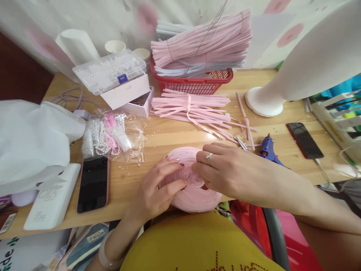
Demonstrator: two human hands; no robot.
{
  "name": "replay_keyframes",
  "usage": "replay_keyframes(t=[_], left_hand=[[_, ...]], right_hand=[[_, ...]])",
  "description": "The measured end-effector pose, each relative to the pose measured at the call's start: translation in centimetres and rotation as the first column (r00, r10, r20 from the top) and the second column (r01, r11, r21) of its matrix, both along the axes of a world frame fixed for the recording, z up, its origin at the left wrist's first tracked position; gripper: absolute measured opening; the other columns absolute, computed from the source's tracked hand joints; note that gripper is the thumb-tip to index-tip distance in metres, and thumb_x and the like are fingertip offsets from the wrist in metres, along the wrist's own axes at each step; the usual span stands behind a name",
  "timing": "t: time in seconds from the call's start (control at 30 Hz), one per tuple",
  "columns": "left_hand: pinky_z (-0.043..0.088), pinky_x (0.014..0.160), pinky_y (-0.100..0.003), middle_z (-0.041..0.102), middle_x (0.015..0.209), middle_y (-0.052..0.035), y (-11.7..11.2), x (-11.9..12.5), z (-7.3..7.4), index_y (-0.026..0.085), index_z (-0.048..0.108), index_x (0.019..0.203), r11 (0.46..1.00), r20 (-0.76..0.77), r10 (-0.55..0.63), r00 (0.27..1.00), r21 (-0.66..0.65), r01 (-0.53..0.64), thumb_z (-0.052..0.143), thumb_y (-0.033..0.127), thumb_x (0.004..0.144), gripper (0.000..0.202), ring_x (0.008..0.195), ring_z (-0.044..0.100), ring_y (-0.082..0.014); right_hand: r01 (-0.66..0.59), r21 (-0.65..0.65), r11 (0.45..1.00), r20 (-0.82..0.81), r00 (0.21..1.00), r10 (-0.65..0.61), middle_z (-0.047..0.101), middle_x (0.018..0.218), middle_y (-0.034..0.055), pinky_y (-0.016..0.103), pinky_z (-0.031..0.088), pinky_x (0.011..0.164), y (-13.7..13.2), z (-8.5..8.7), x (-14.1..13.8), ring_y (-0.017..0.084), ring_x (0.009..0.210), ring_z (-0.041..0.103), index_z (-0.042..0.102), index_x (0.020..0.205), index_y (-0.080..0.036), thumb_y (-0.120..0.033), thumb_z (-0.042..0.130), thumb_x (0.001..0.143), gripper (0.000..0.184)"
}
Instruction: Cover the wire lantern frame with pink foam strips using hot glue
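Both hands are working on 1 pink coiled disc (194,188) at the table's near edge. The left hand (158,192) is curling its fingers around the rim; the right hand (225,169) is pinching the centre spiral. 2 phones are lying nearby: 1 (93,184) left, 1 (304,140) right. 1 glue gun (267,148) is resting beside 1 red basket (194,83).

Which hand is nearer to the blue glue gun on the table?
Right. The right hand rests on the pink coiled disc just left of the glue gun; the left hand grips the disc's far side.
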State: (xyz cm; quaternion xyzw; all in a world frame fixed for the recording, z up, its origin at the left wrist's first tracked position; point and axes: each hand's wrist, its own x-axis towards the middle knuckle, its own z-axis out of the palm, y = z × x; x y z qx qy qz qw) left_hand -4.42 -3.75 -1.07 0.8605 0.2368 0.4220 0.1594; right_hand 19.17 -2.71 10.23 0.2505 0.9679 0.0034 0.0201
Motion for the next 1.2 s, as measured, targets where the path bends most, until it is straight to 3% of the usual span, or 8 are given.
replay_keyframes(t=[0.23,0.53,0.9,1.2], left_hand=[[0.058,0.102,-0.042,0.065,0.121,-0.0102,0.3,0.2,0.2,0.02,0.067,0.11,0.997,-0.028,0.025,0.999,0.08,-0.023,0.053,0.015,0.1,0.017,0.12,0.062,-0.0218],[0.057,0.104,-0.041,0.065,0.119,-0.0095,0.4,0.5,0.7,0.017,0.067,0.107,0.996,-0.031,0.018,0.999,0.082,-0.016,0.055,0.014,0.1,0.014,0.119,0.062,-0.0216],[0.054,0.106,-0.045,0.062,0.125,-0.0107,-0.1,0.7,-0.1,0.019,0.067,0.111,1.0,0.01,-0.026,1.0,-0.015,0.026,0.048,0.012,0.101,0.022,0.123,0.058,-0.0228],[0.055,0.106,-0.044,0.064,0.125,-0.0131,-0.1,0.4,0.3,0.017,0.065,0.116,0.998,-0.013,-0.042,0.999,-0.055,0.041,0.05,0.009,0.099,0.025,0.124,0.059,-0.0231]], right_hand=[[0.007,-0.005,1.0,0.009,1.0,-0.007,0.058,0.078,0.0068,0.037,0.038,0.066,-0.1,-0.5,-0.1,0.023,0.074,0.048,0.065,0.087,-0.015,-0.007,0.054,0.094,0.016],[0.029,-0.049,0.998,-0.026,0.999,-0.031,0.058,0.079,0.007,0.036,0.039,0.069,-0.4,-0.6,0.7,0.023,0.076,0.049,0.067,0.092,-0.012,-0.002,0.049,0.095,0.021],[-0.016,-0.076,0.997,0.033,0.999,0.019,0.06,0.082,0.0065,0.038,0.038,0.067,0.1,-0.2,0.9,0.024,0.075,0.052,0.066,0.092,-0.016,-0.003,0.047,0.094,0.023],[-0.038,-0.097,0.995,0.107,0.993,0.048,0.062,0.079,0.0043,0.035,0.037,0.067,1.3,0.4,0.3,0.021,0.073,0.053,0.065,0.085,-0.018,-0.003,0.059,0.087,0.016]])
